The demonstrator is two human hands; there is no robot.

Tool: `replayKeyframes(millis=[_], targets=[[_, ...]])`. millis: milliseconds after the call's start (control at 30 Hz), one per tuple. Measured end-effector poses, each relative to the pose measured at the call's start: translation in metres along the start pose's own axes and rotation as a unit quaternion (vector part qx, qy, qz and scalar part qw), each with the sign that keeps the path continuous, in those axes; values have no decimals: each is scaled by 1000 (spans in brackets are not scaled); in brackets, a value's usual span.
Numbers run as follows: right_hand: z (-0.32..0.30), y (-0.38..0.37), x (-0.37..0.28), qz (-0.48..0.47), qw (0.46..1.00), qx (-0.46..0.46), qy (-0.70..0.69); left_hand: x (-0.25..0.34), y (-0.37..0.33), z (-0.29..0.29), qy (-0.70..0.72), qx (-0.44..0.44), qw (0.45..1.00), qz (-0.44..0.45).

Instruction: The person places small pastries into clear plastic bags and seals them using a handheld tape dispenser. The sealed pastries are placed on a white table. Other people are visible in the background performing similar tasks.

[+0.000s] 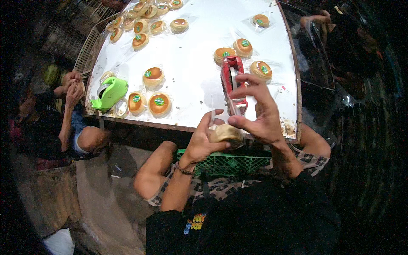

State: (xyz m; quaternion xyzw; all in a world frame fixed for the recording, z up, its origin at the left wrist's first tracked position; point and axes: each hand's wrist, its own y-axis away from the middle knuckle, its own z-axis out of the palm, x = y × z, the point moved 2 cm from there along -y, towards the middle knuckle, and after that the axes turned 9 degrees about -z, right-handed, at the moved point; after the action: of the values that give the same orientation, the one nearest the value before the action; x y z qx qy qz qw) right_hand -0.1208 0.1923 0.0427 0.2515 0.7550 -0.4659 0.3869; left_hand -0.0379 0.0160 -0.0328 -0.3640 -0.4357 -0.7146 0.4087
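Note:
A round bun in a clear plastic bag (226, 134) sits in my left hand (203, 142), held low over the table's near edge, its bottom partly hidden. My right hand (259, 112) is just right of the bun, thumb and fingers closed on a thin clear strip (231, 107); whether it is tape or the bag's edge I cannot tell. Right behind the fingers stands a red tape dispenser (232, 63), partly covered by my right hand. Bagged buns with green round stickers lie near the dispenser, one bagged bun (261, 70) to its right and another (224, 55) beside its far end.
The white table (191, 68) carries several bagged buns (140, 27) at the far left. A green tape dispenser (109, 93) stands at its left, next to a tape roll (121, 108). A green plastic crate (229, 163) sits below my hands. Other people sit left and right.

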Motion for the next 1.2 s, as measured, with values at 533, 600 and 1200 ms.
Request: replayKeyframes(millis=[533,600,1200], targets=[[13,57,36,240,958,-2,-155,-23,1,-11,133,-36,989,-51],[12,60,27,193,977,-49,-79,-23,-1,-10,150,-45,985,-74],[-9,35,-39,-50,978,-141,143,11,19,7,142,-64,986,-63]])
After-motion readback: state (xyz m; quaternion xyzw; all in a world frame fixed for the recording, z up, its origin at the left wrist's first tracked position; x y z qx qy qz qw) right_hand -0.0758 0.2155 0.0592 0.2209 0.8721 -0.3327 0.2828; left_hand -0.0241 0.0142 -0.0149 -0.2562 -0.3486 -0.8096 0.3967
